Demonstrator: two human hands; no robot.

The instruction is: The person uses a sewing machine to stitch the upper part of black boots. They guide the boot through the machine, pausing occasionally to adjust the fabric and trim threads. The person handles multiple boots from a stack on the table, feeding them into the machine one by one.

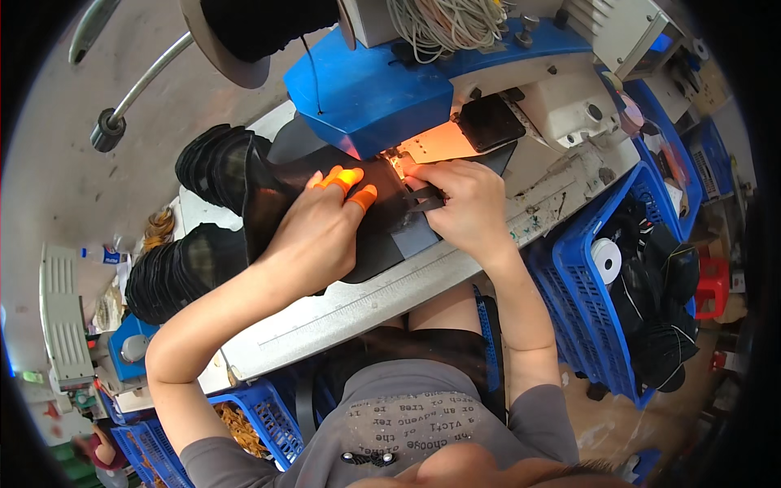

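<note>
"What are the materials like?"

"The black sheet looks smooth and leathery, its edge curling up at the left. The left hand presses down on it with spread fingers, gripping nothing; orange covers sheathe some fingertips. The right hand pinches a narrow, bent black strip near the glowing needle area."

"Where's the sheet, and which way does it point?"

"Just toward 11 o'clock from mid-view, under the blue machine head. Its long axis runs roughly 9 to 3, curled end toward 9; the hand hides some."

"And around it?"

"A pale, worn worktable with a ruler scale along its front. Rounded black stacks sit between 8 and 10, a spool of black thread at 11, a slatted blue basket between 3 and 4."
</note>
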